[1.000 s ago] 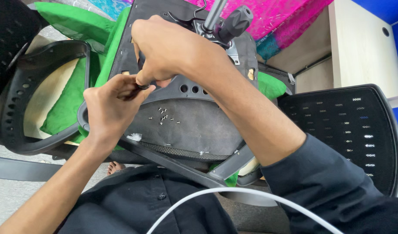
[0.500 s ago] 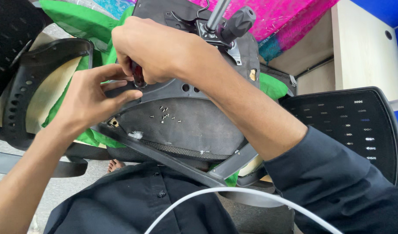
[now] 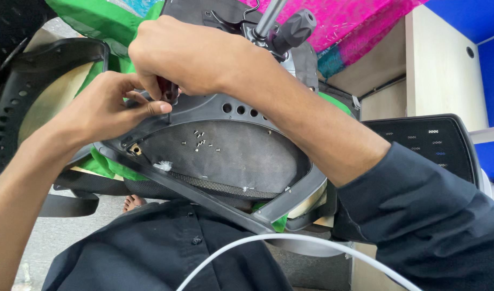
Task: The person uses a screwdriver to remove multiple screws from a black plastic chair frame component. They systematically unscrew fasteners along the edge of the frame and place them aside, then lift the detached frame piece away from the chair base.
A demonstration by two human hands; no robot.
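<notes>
An upturned office chair seat (image 3: 230,156) lies in front of me, its grey underside facing up inside a dark plastic frame (image 3: 204,110). My right hand (image 3: 187,51) is closed around a dark-handled screwdriver (image 3: 167,91) whose tip points down at the frame's upper left edge. My left hand (image 3: 109,110) pinches beside the screwdriver tip with thumb and fingers, resting on the frame. Several small loose screws (image 3: 201,141) lie on the grey underside. What the left fingers pinch is hidden.
The chair's metal gas post and black knob (image 3: 292,27) rise at the top. Green cloth (image 3: 90,21) and pink fabric (image 3: 360,19) lie behind. A black armrest loop (image 3: 20,91) sits left, a mesh backrest (image 3: 424,143) right, a wooden desk panel (image 3: 440,64) beyond. A white cable (image 3: 290,242) crosses my dark shirt.
Both hands have shifted left and up along the frame. The screwdriver now stands more upright at the frame's edge, and the seat has tilted slightly in view.
</notes>
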